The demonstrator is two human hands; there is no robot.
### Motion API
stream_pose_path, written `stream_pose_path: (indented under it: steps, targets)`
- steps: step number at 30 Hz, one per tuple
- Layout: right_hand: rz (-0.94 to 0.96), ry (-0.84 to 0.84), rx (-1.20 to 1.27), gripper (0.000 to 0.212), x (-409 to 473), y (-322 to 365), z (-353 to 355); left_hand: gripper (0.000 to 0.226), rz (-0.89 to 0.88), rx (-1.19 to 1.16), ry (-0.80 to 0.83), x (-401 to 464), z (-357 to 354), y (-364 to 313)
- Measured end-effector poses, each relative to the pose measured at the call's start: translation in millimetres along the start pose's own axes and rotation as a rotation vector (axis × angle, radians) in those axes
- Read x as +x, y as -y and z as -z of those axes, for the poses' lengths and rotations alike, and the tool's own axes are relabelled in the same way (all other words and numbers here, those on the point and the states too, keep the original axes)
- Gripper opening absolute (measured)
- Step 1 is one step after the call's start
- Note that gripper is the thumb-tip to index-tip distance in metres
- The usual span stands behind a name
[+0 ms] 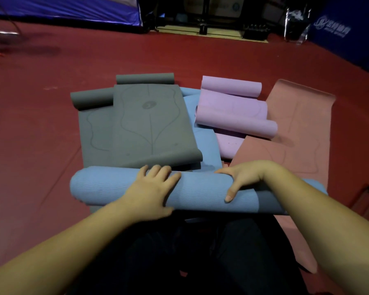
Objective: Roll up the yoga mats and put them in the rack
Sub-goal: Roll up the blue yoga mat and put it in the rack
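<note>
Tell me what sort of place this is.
Probably a gym or sports hall. The red floor looks like sports flooring, several yoga mats lie spread on it, among them a grey mat and a purple mat, and blue padded barriers line the edges.

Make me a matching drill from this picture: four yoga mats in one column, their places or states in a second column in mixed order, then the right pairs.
Column one
1. blue mat
2. grey mat
3. purple mat
4. pink mat

Column two
A. spread flat on the red floor, farthest right
B. rolled part under the left hand and right hand
C. loose curls, between the blue and pink mats
D. on the left, line pattern showing, far ends curled

Pairs: 1-B, 2-D, 3-C, 4-A
</note>
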State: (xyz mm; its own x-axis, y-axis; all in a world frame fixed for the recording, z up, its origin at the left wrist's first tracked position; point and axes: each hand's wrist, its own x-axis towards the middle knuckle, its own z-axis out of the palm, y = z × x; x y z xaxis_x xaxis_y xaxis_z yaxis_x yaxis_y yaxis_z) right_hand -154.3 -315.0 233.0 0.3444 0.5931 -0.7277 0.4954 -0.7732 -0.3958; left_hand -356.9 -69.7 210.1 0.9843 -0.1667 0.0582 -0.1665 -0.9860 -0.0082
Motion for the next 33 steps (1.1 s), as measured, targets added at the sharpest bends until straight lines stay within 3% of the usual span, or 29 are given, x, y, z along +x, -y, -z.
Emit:
stream_pose_path:
  steps: [4, 8, 12, 20, 26, 29, 33]
  targets:
    - [-0.003, 0.037, 0.061, 0.096, 8.9, 2.5, 3.9, 0.119, 0.049, 0.199, 0.004, 3.1, -19.9, -3.8]
    - [0.019, -0.005, 0.084, 0.087, 1.1, 2.7, 1.4, 0.105, 0.036, 0.201, 0.036, 9.5, -16.2, 0.2]
    - [0.057, -0.162, -0.044, 0.081, -14.3, 5.0, -8.8, 0.102, 0.049, 0.14, 0.119, 20.6, -6.5, 3.4]
    - [-0.011, -0.589, -0.456, 0.116, -17.6, -0.9, -58.1, 0.097, 0.068, -0.083, 0.367, 58.5, 5.6, 24.8]
    - [-0.081, -0.678, -0.518, 0.123, -7.4, -1.8, -68.8, 0.103, 0.101, -0.196, 0.522, 78.6, 6.7, 33.8]
    - [-0.079, -0.664, -0.521, 0.124, -4.6, -0.9, -65.6, 0.104, 0.115, -0.172, 0.506, 77.0, 6.7, 34.3]
    - [-0.068, -0.678, -0.525, 0.114, -1.9, -1.0, -64.2, 0.112, 0.037, 0.035, 0.24, 50.2, -9.1, 29.9]
